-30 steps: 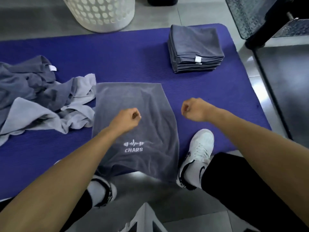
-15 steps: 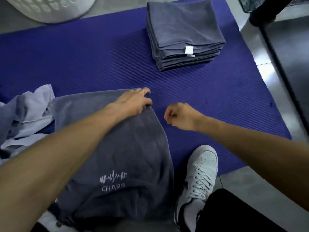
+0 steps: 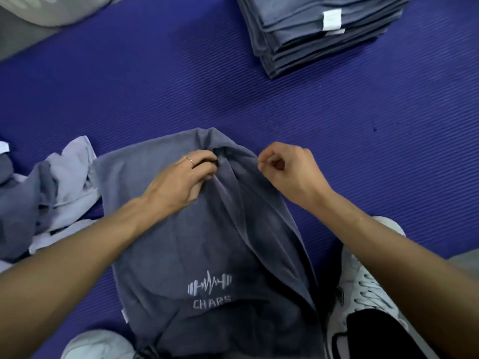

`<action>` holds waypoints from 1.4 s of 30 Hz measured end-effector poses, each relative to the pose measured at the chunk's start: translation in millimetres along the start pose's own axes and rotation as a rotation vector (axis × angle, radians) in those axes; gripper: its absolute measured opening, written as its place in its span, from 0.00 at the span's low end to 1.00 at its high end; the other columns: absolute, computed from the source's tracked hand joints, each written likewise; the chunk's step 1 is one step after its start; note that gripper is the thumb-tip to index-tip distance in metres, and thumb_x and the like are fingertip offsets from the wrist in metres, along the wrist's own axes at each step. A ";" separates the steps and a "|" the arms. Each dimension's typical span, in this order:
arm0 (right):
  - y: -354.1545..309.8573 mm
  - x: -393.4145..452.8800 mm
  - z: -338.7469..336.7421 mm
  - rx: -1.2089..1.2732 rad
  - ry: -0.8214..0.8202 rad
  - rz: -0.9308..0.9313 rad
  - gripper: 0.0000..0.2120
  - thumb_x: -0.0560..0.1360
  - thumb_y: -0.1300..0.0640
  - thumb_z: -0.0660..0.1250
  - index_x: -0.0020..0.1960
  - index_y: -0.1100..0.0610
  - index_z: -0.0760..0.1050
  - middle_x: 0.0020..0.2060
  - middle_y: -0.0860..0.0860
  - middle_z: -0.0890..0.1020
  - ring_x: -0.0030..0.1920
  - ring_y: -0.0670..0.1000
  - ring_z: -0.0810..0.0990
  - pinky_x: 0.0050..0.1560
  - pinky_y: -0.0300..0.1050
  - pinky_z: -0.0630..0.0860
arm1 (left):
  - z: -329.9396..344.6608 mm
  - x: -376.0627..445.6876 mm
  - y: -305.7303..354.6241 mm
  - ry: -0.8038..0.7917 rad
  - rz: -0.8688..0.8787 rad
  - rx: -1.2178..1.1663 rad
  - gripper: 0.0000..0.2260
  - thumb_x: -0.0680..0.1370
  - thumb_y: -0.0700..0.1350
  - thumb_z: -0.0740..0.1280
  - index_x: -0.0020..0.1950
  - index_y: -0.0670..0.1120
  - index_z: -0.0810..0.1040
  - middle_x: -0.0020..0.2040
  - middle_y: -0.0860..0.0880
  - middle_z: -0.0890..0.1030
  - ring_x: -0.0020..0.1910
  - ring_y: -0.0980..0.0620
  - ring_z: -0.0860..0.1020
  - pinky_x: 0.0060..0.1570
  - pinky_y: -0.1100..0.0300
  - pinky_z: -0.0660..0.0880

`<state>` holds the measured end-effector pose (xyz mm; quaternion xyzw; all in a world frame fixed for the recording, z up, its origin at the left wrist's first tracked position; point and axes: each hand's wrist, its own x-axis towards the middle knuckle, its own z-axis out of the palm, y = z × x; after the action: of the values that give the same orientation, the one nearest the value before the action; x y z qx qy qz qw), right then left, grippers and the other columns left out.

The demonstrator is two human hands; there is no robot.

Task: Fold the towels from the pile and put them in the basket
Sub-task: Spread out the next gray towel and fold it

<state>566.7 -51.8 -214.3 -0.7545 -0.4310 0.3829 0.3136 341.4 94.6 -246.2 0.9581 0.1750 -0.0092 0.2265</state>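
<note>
A dark grey towel [image 3: 202, 244] with a white barbell logo lies on the blue mat [image 3: 160, 81] in front of me. My left hand [image 3: 181, 180] grips a bunched fold near the towel's far edge. Just to the right, my right hand [image 3: 287, 172] pinches the far right edge of the same towel. The pile of unfolded grey towels [image 3: 44, 193] sits at the left. A stack of folded grey towels [image 3: 318, 27] stands at the far right. Only a bit of the white basket [image 3: 33, 9] shows at the top left corner.
My white shoes [image 3: 368, 288] stand at the mat's near edge, one under the towel's right side and one at the bottom left. Grey floor shows at the far left beyond the mat.
The view has moved closer and lower. My left hand went from resting on the towel's far edge to gripping it. My right hand moved left onto the towel's right edge, which is lifted and creased.
</note>
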 end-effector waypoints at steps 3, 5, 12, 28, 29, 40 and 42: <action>-7.5 9.6 13.3 -0.082 -0.048 -0.085 0.03 0.76 0.59 0.69 0.47 0.53 0.82 0.40 0.45 0.81 0.41 0.44 0.80 0.45 0.44 0.80 | 0.5 2.0 -3.8 0.010 0.015 -0.057 0.07 0.80 0.43 0.57 0.53 0.45 0.74 0.65 0.46 0.74 0.58 0.43 0.77 0.52 0.44 0.77; -9.4 15.3 20.4 -0.192 -0.091 -0.114 0.03 0.76 0.56 0.69 0.47 0.53 0.82 0.41 0.46 0.79 0.41 0.47 0.78 0.43 0.50 0.79 | -1.7 -0.3 -10.3 0.000 0.038 -0.053 0.06 0.81 0.44 0.57 0.53 0.48 0.72 0.66 0.48 0.72 0.57 0.43 0.77 0.48 0.44 0.78; -6.8 19.4 32.5 -0.455 -0.165 -0.136 0.13 0.75 0.50 0.70 0.58 0.54 0.79 0.52 0.47 0.76 0.47 0.50 0.79 0.44 0.48 0.77 | 0.7 -9.1 -14.2 0.022 0.038 0.002 0.07 0.77 0.36 0.63 0.52 0.45 0.73 0.67 0.47 0.70 0.54 0.42 0.77 0.35 0.50 0.78; 29.5 20.0 -26.2 -0.163 0.107 0.088 0.08 0.73 0.56 0.69 0.51 0.49 0.76 0.42 0.43 0.80 0.40 0.45 0.78 0.42 0.49 0.79 | 11.4 58.1 29.5 0.197 -0.160 -0.165 0.14 0.80 0.45 0.61 0.62 0.44 0.80 0.66 0.47 0.76 0.66 0.47 0.74 0.65 0.47 0.72; 28.5 21.7 -23.6 -0.190 0.053 0.017 0.11 0.72 0.54 0.70 0.54 0.48 0.75 0.45 0.44 0.79 0.42 0.45 0.77 0.44 0.50 0.79 | 13.5 62.5 27.1 0.189 -0.158 -0.128 0.13 0.79 0.45 0.62 0.61 0.44 0.81 0.65 0.48 0.78 0.64 0.46 0.75 0.64 0.46 0.72; 18.0 70.1 -50.7 0.087 0.208 0.229 0.04 0.74 0.59 0.72 0.41 0.53 0.83 0.36 0.43 0.82 0.35 0.40 0.79 0.38 0.35 0.76 | 9.3 74.2 23.3 0.261 -0.280 -0.212 0.13 0.80 0.49 0.63 0.60 0.46 0.83 0.63 0.49 0.78 0.65 0.49 0.71 0.67 0.60 0.64; 23.5 76.1 -62.1 0.089 0.121 0.404 0.05 0.75 0.55 0.73 0.40 0.53 0.81 0.36 0.45 0.82 0.34 0.41 0.78 0.34 0.33 0.72 | 6.9 78.2 18.8 0.221 -0.301 -0.177 0.13 0.80 0.49 0.64 0.62 0.48 0.81 0.66 0.49 0.76 0.67 0.48 0.69 0.68 0.53 0.63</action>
<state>654.5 -3.1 -224.9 -0.8327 -0.2340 0.4105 0.2886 421.6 101.8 -251.9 0.8927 0.3402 0.0775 0.2853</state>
